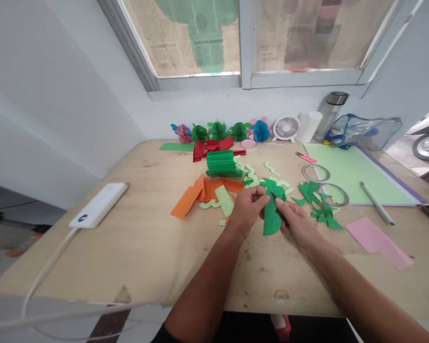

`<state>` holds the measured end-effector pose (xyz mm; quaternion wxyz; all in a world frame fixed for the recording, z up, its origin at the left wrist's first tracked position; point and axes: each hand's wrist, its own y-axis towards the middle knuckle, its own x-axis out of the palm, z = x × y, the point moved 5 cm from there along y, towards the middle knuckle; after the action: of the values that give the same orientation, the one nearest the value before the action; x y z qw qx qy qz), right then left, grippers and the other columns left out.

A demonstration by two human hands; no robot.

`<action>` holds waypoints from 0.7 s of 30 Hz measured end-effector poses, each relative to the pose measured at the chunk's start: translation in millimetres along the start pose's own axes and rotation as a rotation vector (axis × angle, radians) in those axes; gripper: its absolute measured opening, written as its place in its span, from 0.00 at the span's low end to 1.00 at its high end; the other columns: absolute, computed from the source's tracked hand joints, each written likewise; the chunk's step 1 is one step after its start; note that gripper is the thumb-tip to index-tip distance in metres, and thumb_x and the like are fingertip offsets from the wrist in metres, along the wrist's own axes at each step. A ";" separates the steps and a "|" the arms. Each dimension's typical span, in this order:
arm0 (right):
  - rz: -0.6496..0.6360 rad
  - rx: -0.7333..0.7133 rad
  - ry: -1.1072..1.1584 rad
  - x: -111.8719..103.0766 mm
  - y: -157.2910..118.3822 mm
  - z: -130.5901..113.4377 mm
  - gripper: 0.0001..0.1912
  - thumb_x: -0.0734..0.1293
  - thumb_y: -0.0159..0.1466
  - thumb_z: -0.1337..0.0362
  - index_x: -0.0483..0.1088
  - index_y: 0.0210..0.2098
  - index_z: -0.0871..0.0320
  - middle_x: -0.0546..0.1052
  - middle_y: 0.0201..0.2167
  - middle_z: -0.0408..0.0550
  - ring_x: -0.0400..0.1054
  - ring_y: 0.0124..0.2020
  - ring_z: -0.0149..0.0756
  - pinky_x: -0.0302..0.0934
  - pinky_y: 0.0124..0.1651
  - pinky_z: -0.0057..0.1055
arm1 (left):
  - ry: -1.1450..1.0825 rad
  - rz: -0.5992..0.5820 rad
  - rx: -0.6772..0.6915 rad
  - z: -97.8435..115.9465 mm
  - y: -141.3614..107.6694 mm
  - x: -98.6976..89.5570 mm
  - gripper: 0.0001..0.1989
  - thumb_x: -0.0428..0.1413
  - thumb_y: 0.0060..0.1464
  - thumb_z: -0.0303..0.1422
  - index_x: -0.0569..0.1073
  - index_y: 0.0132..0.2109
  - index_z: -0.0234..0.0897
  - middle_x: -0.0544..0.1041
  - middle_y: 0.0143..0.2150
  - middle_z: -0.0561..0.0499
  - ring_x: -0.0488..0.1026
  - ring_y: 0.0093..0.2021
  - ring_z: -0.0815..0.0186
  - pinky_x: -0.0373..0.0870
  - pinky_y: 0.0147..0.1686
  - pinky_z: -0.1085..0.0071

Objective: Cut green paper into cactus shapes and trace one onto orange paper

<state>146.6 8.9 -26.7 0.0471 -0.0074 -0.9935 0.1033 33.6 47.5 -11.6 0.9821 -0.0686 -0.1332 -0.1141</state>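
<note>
Between my two hands, just above the table, is a green paper cutout (271, 221) with a rounded lower end. My left hand (250, 206) pinches its upper left side between thumb and fingers. From the right, my right hand (296, 220) grips the same cutout with the thumb on top. Something dark shows beneath my right hand, too hidden to name. Close by on the left lie orange paper pieces (186, 199) and a pale green paper strip (224, 200). Green paper scraps (321, 205) lie to the right.
Folded green paper (220, 163) and red paper (214, 146) lie behind my hands. Paper figures (218, 129), a small fan (286, 127) and a bottle (329, 114) line the wall. Pink scissors (306, 157), tape rolls (315, 172), a pen (377, 203) and a power bank (99, 206) lie around.
</note>
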 end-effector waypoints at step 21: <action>0.010 -0.003 -0.037 -0.6 -0.1 1.9 0.29 0.65 0.56 0.39 0.56 0.15 0.55 0.53 0.09 0.35 0.41 0.11 0.22 0.35 0.15 0.26 | 0.003 0.007 0.003 -1.3 -0.3 0.1 0.11 0.59 0.42 0.37 0.66 0.24 0.36 0.64 0.18 0.58 0.61 0.18 0.75 0.60 0.19 0.77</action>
<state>147.0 8.4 -28.6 0.0284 -0.0105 -0.9943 0.1021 34.0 47.0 -12.8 0.9828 -0.0674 -0.1317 -0.1107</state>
